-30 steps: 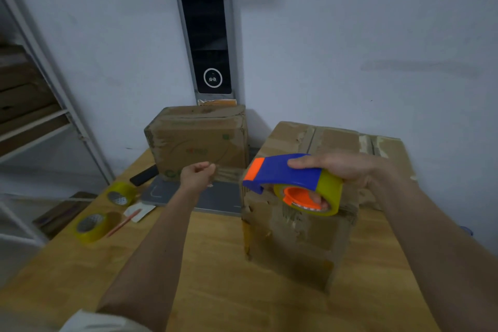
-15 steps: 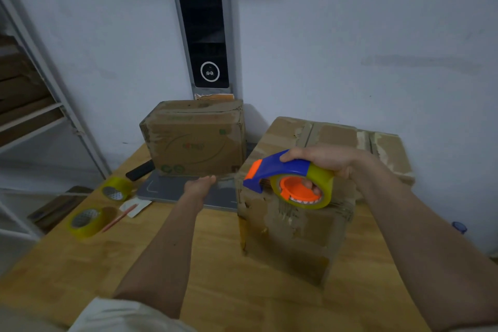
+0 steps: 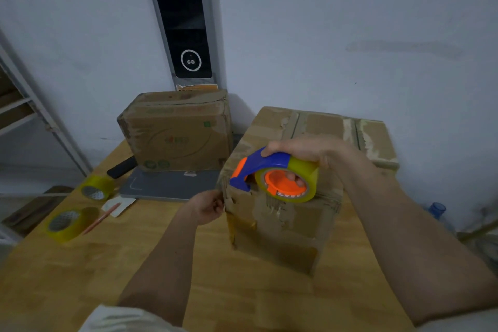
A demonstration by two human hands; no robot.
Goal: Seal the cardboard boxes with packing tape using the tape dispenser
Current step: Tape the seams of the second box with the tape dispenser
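Your wooden worktop [image 3: 94, 272] carries a worn cardboard box [image 3: 280, 226] near its middle. Behind that box and to its left a second cardboard box [image 3: 175, 137] stands on a flat grey board [image 3: 167, 186]. Further left of the near box lie two rolls of yellowish tape [image 3: 97, 188] [image 3: 67, 224], with a white slip of paper [image 3: 118, 203] and a red pencil [image 3: 101, 218] between them and the board.

Blue-and-orange tape dispenser [image 3: 258, 167], yellowish roll [image 3: 301, 178]

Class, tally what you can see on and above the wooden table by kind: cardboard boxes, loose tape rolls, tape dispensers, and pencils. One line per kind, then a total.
Cardboard boxes: 2 (back box, near box)
Loose tape rolls: 2 (far roll, near roll)
Tape dispensers: 1 (tape dispenser)
Pencils: 1 (pencil)
Total: 6
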